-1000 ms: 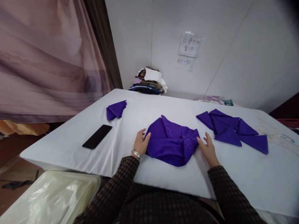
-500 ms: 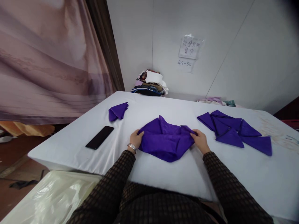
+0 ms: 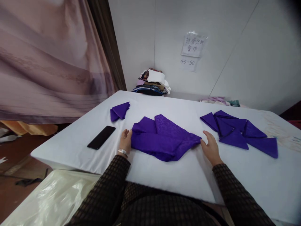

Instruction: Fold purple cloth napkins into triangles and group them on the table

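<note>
At lower left, nearest, a pale container (image 3: 92,178) shows crumpled clear plastic (image 3: 62,194); other contents cannot be made out. On the white-covered tabletop (image 3: 152,172), the left hand (image 3: 126,141), loosely parted, and right hand (image 3: 210,149), spread, flank a partly folded purple cloth (image 3: 162,141). Beyond lie folded purple pieces (image 3: 234,138), right; a stacked textile pile (image 3: 152,82) sits farthest.
</note>
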Action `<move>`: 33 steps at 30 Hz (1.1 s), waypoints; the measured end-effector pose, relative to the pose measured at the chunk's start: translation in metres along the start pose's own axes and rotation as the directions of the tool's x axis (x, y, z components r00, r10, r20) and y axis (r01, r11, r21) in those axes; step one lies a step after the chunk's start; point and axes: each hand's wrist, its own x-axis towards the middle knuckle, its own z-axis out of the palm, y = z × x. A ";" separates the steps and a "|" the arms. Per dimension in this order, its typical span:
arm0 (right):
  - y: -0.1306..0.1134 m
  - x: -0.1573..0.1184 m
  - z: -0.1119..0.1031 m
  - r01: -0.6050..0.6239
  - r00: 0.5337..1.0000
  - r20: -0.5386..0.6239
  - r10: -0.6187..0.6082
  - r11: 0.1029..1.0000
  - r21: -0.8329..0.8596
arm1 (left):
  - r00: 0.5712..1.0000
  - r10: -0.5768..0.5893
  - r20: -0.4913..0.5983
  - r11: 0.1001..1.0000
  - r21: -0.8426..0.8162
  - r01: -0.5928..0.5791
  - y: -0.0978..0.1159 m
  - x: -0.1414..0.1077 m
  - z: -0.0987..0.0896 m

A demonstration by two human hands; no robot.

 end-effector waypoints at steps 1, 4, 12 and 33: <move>-0.008 -0.004 0.000 0.091 0.994 0.063 -0.088 0.995 -0.033 | 0.997 0.083 -0.008 0.992 0.093 -0.082 0.002 -0.008 -0.003; -0.033 -0.021 0.009 0.339 0.874 0.380 -0.303 0.940 -0.030 | 0.937 0.331 0.109 0.887 0.304 -0.348 0.009 -0.040 -0.009; -0.061 -0.042 0.037 0.548 0.678 0.602 -0.422 0.836 -0.031 | 0.541 0.341 0.769 0.660 0.214 -0.720 0.018 -0.119 0.002; -0.107 -0.057 -0.005 0.626 0.595 0.789 -0.153 0.704 -0.335 | 0.474 0.750 0.462 0.360 0.317 -0.877 0.044 -0.096 -0.011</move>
